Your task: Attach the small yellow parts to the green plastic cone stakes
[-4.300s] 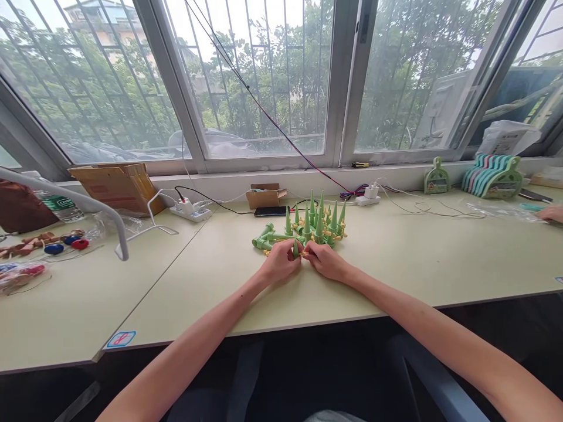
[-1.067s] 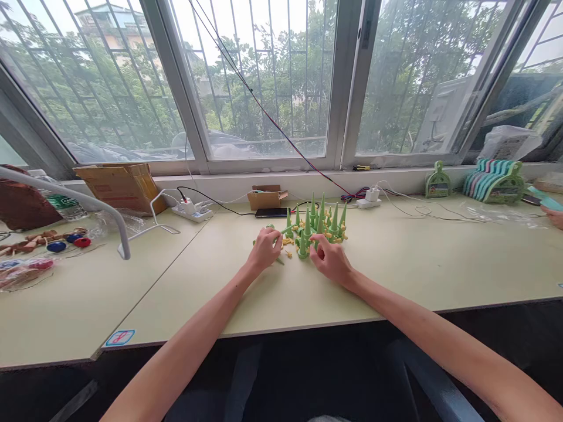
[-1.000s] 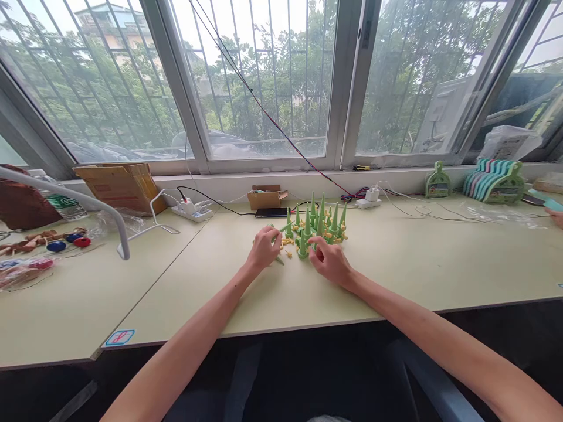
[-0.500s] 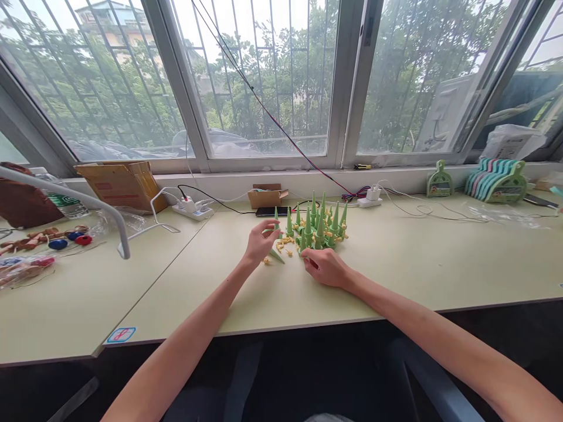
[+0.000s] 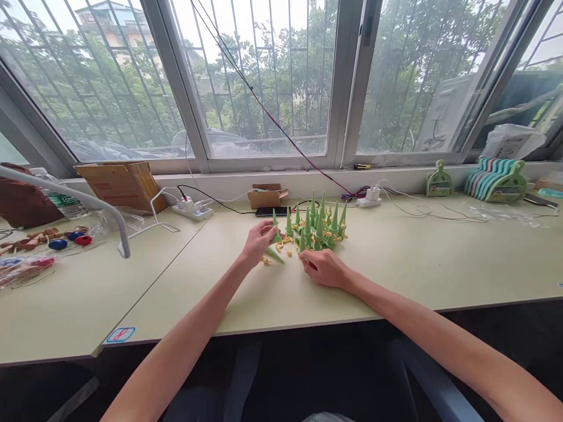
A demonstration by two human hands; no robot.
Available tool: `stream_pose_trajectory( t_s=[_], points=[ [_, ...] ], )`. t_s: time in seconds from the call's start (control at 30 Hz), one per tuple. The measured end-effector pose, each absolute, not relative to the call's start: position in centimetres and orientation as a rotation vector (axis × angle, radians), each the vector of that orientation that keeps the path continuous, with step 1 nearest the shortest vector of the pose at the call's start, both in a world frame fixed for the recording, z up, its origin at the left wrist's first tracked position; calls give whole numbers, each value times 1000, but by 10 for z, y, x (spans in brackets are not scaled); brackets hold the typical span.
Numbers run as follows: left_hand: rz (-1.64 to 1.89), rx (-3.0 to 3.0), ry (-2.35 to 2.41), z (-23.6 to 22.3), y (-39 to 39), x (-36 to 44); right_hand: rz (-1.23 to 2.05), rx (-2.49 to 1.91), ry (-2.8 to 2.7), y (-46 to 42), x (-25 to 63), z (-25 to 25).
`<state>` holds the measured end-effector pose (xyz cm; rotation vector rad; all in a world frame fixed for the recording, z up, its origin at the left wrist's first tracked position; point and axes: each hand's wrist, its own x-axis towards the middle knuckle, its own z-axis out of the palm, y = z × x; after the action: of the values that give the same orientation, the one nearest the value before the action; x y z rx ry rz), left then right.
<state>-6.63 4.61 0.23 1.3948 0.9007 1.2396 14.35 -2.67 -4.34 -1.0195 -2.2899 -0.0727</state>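
Note:
My left hand (image 5: 259,241) has its thumb and fingers closed around the lower part of an upright green cone (image 5: 275,218). Another green cone (image 5: 275,254) lies on its side just below that hand, beside small yellow pieces (image 5: 279,247). To the right stands a tight cluster of green cones (image 5: 319,228) with yellow pieces fixed among them. My right hand (image 5: 324,267) rests on the table at the cluster's front, fingers curled and fingertips at the base of its front-left cone. What those fingertips grip is hidden.
Behind the cones lie a black phone (image 5: 271,211) and a small open cardboard box (image 5: 266,197). Power strips (image 5: 193,211) and cables run along the window sill. A white metal stand (image 5: 109,211) reaches in from the left. Green dustpan-shaped items (image 5: 505,183) stand at the right.
My left hand has lowered slightly, and its fingers have closed in around the base of the upright cone. My right hand has barely moved.

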Motion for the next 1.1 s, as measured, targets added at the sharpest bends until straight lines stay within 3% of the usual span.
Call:
stream_pose_trajectory(
  t_s=[0.5,0.83,1.1],
  points=[
    [1408,1423,995,3,51,-71,-441,-1198,-2621,-33,109,-26],
    [1572,1403,1112,10,46,-73,-196,-1614,-2498,5,55,-3],
    [1554,1437,1123,9,46,-73,-70,-1653,-2479,23,53,-2]
  ],
)
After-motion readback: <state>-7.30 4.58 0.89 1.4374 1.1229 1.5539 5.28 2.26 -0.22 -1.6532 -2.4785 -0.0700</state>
